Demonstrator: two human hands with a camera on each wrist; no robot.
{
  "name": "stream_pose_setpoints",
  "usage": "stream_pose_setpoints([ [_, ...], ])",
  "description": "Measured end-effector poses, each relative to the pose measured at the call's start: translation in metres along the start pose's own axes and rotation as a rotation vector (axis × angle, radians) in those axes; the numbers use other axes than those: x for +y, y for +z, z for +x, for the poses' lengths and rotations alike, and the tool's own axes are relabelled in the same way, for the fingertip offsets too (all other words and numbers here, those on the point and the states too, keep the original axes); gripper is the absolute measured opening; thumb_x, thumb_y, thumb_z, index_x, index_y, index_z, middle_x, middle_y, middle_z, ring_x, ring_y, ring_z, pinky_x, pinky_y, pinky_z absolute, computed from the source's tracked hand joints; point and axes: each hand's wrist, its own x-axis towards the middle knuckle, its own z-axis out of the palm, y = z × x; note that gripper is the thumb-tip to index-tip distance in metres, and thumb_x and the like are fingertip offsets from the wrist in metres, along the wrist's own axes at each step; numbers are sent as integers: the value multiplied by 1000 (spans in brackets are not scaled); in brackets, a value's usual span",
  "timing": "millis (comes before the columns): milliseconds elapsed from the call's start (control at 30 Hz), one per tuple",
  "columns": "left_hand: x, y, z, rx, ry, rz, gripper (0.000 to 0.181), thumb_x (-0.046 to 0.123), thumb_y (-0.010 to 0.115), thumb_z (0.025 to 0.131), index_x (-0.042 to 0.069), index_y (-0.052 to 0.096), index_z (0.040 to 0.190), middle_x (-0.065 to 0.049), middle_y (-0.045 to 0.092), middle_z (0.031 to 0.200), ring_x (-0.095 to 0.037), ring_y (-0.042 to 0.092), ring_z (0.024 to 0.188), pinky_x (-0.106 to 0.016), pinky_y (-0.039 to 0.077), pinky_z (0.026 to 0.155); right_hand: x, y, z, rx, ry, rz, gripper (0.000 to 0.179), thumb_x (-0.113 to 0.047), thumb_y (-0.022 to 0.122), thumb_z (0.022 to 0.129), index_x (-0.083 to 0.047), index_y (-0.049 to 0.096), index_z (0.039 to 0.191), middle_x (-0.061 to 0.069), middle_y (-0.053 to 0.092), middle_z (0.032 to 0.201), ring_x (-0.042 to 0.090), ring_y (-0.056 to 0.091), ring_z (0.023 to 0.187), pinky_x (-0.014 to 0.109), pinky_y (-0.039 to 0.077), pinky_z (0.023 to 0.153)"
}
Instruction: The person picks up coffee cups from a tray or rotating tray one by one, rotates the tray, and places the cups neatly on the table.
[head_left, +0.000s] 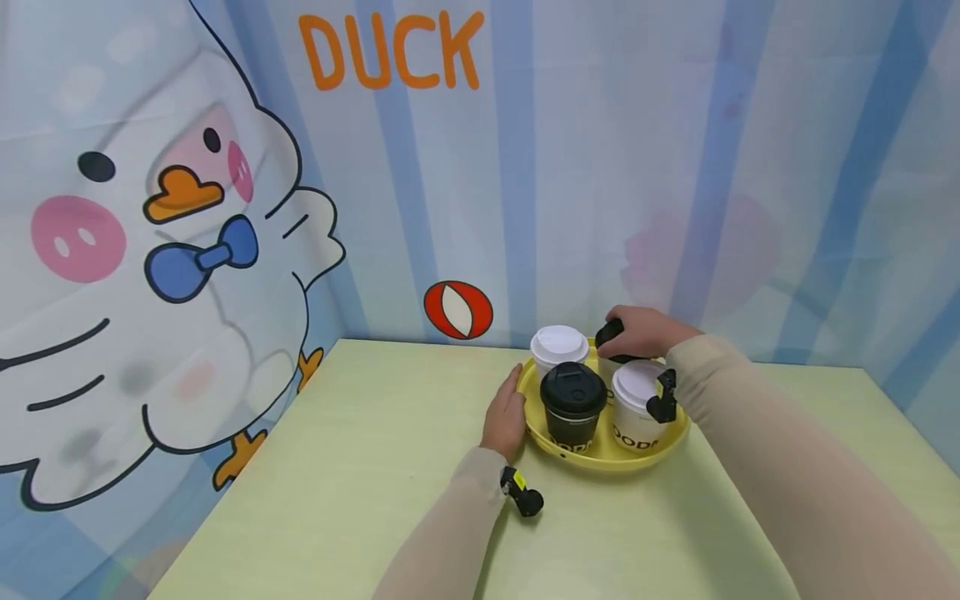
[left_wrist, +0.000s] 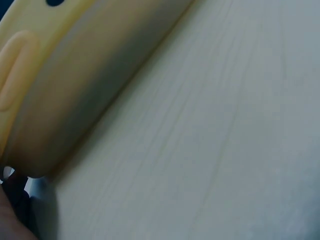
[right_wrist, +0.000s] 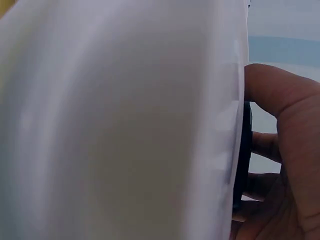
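On a round yellow tray (head_left: 540, 429) stand a white-lidded cup (head_left: 558, 343) at back left, a black-lidded dark cup (head_left: 574, 400) in front and another white-lidded cup (head_left: 637, 396) at right. My right hand (head_left: 637, 332) reaches over the right cup and grips a back cup by its black lid (head_left: 609, 331), fingers and thumb around it and covering much of it. In the right wrist view, a white cup lid (right_wrist: 140, 125) nearly fills the picture. My left hand (head_left: 506, 421) rests along the tray's left side, fingers pointing away from me.
The tray sits on a pale yellow-green table (head_left: 390, 442), near its back edge. Behind the table hangs a blue striped cloth (head_left: 600, 167) with a printed duck (head_left: 180, 333) at the left. A black wrist camera (head_left: 521, 492) is strapped to the left sleeve.
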Motion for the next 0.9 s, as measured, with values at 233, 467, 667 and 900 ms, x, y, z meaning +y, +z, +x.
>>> stream_pose_setpoints([
  [233,-1,-1,1,-3,9,-2,60,20,27,100,18,35,159,3,37,161,-21,31,149,-42,25,122,-7,-7,-4,79,-11,-18,72,-38,66,90,6,46,143,28,57,130,40,58,111,52,50,88],
  [467,-2,-2,3,-11,16,25,60,21,26,100,19,34,159,2,37,161,-22,32,149,-42,25,122,-11,-29,-9,159,-17,-52,70,-34,68,88,8,48,140,30,58,126,42,58,108,54,51,88],
  [667,-5,-1,5,1,-1,22,59,22,27,101,22,35,159,3,37,161,-22,32,149,-43,26,122,-4,-50,-18,165,28,-8,79,-35,67,89,10,35,146,35,52,132,45,57,111,57,52,90],
  [900,-5,-1,4,-19,5,18,59,21,27,101,21,35,159,3,36,162,-22,31,150,-43,25,122,21,-74,-43,174,70,-22,73,-37,65,90,12,37,136,36,52,123,46,58,104,57,52,84],
])
